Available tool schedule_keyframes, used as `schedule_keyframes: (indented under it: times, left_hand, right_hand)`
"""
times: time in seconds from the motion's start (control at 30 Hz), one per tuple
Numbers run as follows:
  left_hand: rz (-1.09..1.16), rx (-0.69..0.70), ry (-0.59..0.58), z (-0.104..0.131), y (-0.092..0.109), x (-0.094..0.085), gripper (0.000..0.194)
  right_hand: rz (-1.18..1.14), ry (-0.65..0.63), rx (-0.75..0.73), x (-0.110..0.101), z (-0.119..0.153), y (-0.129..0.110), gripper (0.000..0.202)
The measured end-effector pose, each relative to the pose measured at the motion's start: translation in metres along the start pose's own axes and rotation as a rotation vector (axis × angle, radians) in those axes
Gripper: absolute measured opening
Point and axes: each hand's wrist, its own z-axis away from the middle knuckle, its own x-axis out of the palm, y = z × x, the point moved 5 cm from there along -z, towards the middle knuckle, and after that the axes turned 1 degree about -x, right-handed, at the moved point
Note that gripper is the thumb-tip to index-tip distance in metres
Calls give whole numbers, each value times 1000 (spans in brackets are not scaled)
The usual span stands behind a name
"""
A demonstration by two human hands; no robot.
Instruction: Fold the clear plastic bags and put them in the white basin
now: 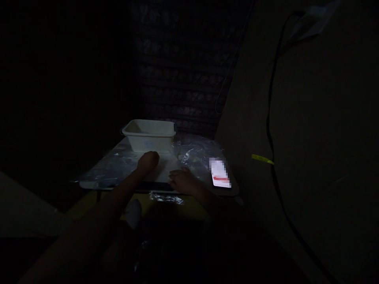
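The scene is very dark. My left hand (149,161) is closed in a fist just in front of a pale rectangular tub (152,142); anything inside the fist is hidden. To its right, my right hand (182,180) is low over the table's near edge, its fingers stretched out to the left and apart. Clear crinkled plastic sheeting (192,152) spreads across the small table (85,184) around both hands. I cannot tell whether either hand touches it.
A lit phone (220,173) lies at the table's right side. A dark cable (269,118) with a yellow tag (262,159) hangs along the wall at right. Behind the table hangs a patterned curtain (186,75). Plastic (167,198) droops over the front edge.
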Motion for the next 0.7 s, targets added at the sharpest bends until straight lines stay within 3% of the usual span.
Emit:
schedule_keyframes:
  times: [0.23,0.4,0.53,0.63,0.7]
  left_hand:
    - [113,-97,37,3,-14,-9,21]
    - [733,-320,-12,7,-20,-2,6]
    - [1011,-418,-6,8,-16,5,2]
    - [1263,-500,39,10,-15,6,15]
    - [1272,-487,26,10,-15,6,28]
  right_hand:
    - [24,30,2,-9,-8,-1,20]
    - [13,85,-66,-6,-19,-6,26]
    - [1,52,-106,-1,-26,-12,28]
    - [-8,9,-113,2,-28,-15,28]
    - [-15,-4,-102,2,-29,-16,28]
